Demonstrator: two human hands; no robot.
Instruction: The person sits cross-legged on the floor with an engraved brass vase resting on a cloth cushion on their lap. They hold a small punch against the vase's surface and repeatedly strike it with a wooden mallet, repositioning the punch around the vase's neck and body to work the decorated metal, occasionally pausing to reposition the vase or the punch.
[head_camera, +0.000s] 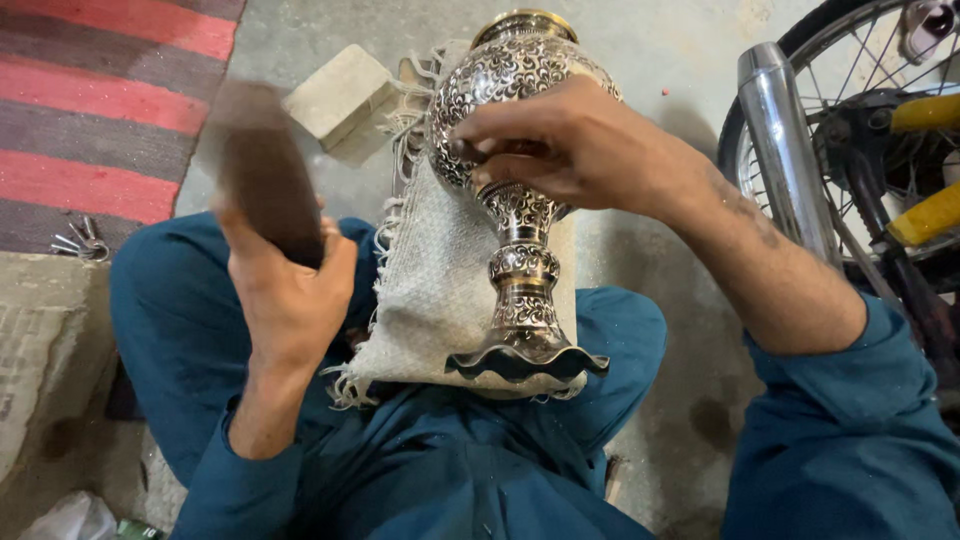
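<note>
Brown and blurred, a wooden mallet (262, 170) raised in the left hand (290, 300), fingers clenched round its lower end. Right hand (580, 150) pressed against the belly of an engraved silver vase (505, 190), fingertips (470, 150) pinching a small dark tool (505, 150) against the metal; whether chisel or punch, impossible to tell. Vase lying tilted across a folded burlap cloth (430, 280) on the lap, scalloped foot (527, 362) nearest the body, brass-coloured rim (522, 22) pointing away. Blue trousers (180, 300) under the cloth, legs folded on the concrete floor (660, 60).

Further out: 1 pale stone block (345, 100) just beyond the cloth, a red and grey striped rug (100, 100) at left with a few small metal tools (78, 240) on its edge, a chrome exhaust pipe (785, 150) and spoked wheel (860, 90) at right.

Likely risks: a mallet blow landing off the tool and bruising the fingertips, or denting the thin patterned wall; the round vase rolling on the soft cloth under a stroke, since only 1 hand steadies it; the tool skidding across the polished surface and scratching the pattern.
</note>
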